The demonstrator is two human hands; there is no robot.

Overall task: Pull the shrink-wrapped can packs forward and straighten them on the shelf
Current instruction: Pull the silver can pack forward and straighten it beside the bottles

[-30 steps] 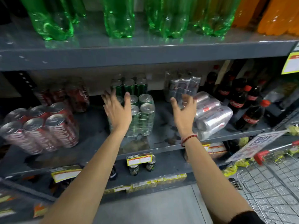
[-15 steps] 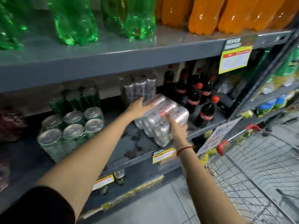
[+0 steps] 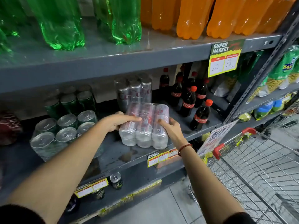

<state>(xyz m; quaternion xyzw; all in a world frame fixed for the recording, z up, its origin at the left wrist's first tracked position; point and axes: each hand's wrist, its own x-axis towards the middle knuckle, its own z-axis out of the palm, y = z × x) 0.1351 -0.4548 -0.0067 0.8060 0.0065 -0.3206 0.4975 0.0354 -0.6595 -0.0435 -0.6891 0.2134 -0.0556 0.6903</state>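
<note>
A shrink-wrapped pack of silver cans lies on its side on the grey middle shelf, can ends facing me, close to the front edge. My left hand grips its left side and my right hand grips its right side. A second silver can pack stands upright behind it. To the left, a green can pack leans near the shelf front, with another green pack upright behind. A red can pack shows at the far left edge.
Cola bottles stand right of the silver packs. Large green and orange bottles fill the upper shelf. A wire shopping cart with red handles sits at lower right. Loose cans and price tags are below.
My hands left the green pack and took hold of the lying silver pack. It has turned from slanted to end-on toward me and come nearer the shelf front. The view shifted right.
</note>
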